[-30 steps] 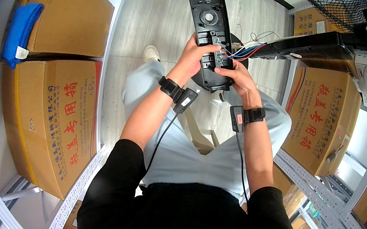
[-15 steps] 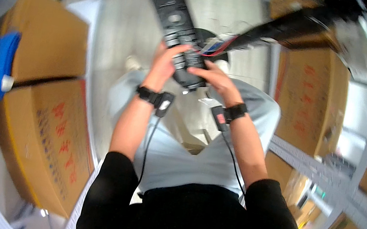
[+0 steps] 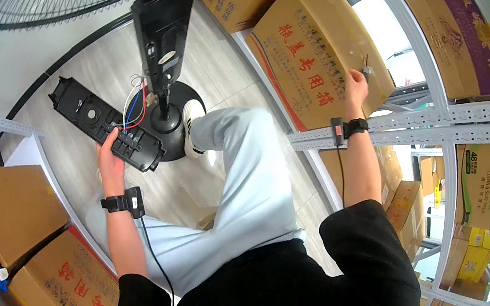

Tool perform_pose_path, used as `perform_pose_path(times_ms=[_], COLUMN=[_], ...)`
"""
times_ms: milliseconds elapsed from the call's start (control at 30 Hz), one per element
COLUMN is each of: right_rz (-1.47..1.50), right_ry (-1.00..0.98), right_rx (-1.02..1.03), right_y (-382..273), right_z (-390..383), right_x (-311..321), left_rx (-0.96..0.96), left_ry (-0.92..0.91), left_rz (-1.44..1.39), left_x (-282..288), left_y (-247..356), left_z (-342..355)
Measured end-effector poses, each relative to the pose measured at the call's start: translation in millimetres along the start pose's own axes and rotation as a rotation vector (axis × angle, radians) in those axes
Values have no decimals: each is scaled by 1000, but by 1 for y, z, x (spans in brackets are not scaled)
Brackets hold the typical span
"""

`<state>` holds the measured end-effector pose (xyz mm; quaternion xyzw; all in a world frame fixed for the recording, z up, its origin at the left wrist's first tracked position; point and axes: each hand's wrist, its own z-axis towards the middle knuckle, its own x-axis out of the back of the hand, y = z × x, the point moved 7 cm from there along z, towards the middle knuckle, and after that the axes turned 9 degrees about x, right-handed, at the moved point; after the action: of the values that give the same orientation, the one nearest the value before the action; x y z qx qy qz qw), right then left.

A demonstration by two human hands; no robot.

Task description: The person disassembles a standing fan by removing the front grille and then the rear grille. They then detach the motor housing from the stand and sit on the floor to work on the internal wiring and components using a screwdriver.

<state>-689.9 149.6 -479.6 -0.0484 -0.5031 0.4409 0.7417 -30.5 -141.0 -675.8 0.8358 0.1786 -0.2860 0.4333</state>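
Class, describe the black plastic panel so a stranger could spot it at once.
Find the round black base on the floor. Mostly left of it, the left hand holds the long black plastic panel. Unlike the black column rising from that base, it is hand-held, slanting down to the right.

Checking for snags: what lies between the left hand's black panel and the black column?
Thin red, blue and white wires run between the black panel and the black column in the head view; grey floor shows behind.
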Motion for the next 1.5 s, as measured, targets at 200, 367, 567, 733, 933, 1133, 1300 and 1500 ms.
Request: perform_pose_path(times_ms=[200, 367, 567, 733, 933, 1133, 1300, 1500], right_rz=[-389, -333, -350, -897, 903, 868, 639, 381], right_ry=[16, -304, -458, -174, -262, -770, -1189, -1009], right_rx=[-54, -128, -215, 786, -198, -134, 240, 810], right_y=[82, 97, 199, 145, -77, -231, -369, -471], right_z=[69, 90, 117, 187, -31, -175, -248, -285], right_x=[39, -2, -13, 99, 35, 20, -20, -68], left_rx=[-3, 131, -61, -99, -143, -154, -59, -83], left_ry=[-2, -1, 0, -101, 21, -45, -66, -33], left_rz=[-41, -38, 15, -184, -100, -183, -252, -190], left_x=[4, 29, -19, -30, -21, -25, -27, -35], left_y=[-12, -15, 20, -13, 28, 23, 13, 19], left_z=[5, 7, -25, 1, -37, -23, -27, -39])
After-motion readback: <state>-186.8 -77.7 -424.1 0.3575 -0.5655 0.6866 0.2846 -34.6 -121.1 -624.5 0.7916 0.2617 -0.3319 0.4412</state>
